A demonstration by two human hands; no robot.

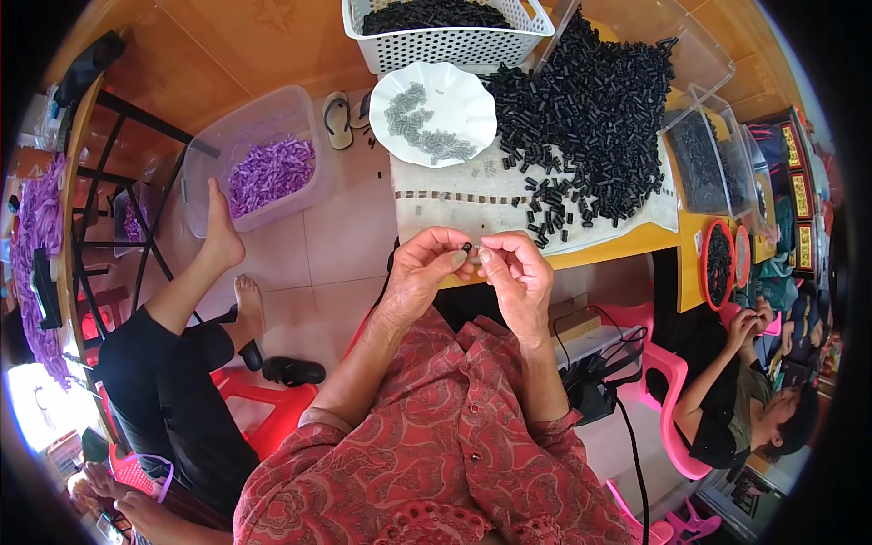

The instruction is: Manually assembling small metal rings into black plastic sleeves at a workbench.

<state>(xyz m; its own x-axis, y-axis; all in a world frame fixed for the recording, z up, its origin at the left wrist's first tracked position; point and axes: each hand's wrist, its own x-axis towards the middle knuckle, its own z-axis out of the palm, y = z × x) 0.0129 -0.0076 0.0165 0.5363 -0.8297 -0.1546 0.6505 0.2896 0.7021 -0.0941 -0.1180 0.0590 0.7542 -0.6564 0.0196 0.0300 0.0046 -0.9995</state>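
In front of my chest, near the table's edge, both hands meet fingertip to fingertip. My left hand [425,275] pinches a small black tube-like piece [467,247] between thumb and fingers. Right beside it, my right hand [516,282] is closed in a pinch too; what lies between its fingertips is too small to make out. Beyond my hands, a white scalloped plate [381,95] holds many tiny clear pieces [445,143]. To its right a large heap of small black pieces [590,118] spreads over a white cloth [436,213] on the table.
A white perforated basket [454,53] of black pieces stands at the back. Clear boxes [713,173] and a red-rimmed bowl [718,265] line the right. On the floor at left is a clear tub [195,173] with purple pieces. One person sits left, another [754,409] right.
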